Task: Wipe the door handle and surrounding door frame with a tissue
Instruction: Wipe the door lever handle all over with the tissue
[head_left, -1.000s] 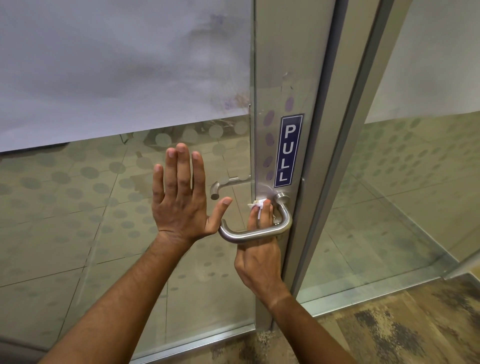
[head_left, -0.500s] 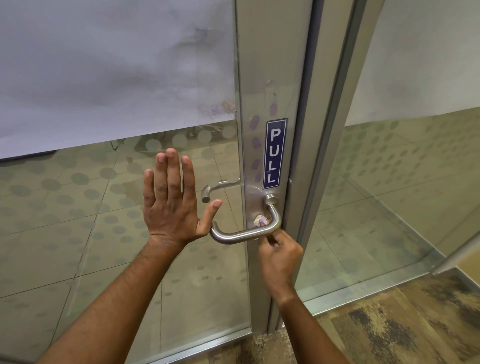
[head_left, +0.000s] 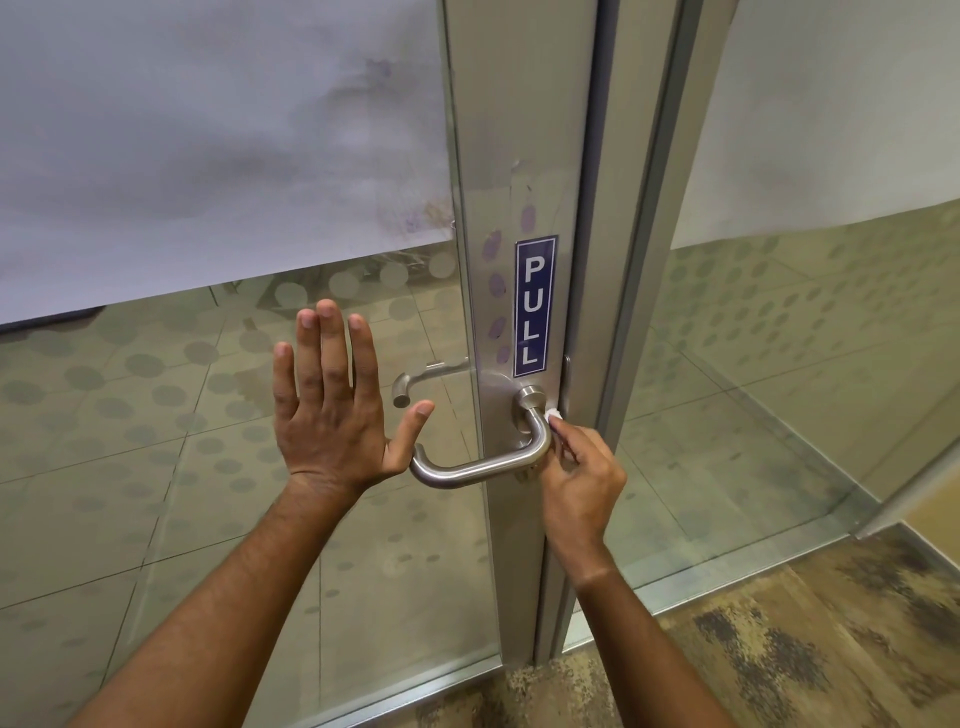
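Two hands are at the door: the left hand (head_left: 332, 410) is open and flat, fingers spread against the glass (head_left: 208, 467) just left of the handle (head_left: 483, 467), holding nothing. The right hand (head_left: 582, 483) is pinched shut on a small tissue (head_left: 554, 414), of which only a white scrap shows past the fingertips. That scrap is pressed at the handle's upper bend, just right of the round base where the handle meets the frame (head_left: 524, 182), below the PULL sign (head_left: 535, 306).

As a judgement, the tissue is light, soft and easily torn; wadded this small it gives little wiping face, so it wants a firm pinch close behind the working edge, with the fingertips backing it against the metal. Dragged hard round the bend or caught in the gap by the base, it may shred or slip out. The handle is stiff, smooth steel and will not yield, though it could turn if pushed downward. The frame above shows purplish smudges beside the sign, so flat wiping there looks not yet done; a wider, unfolded face of tissue would suit that better.
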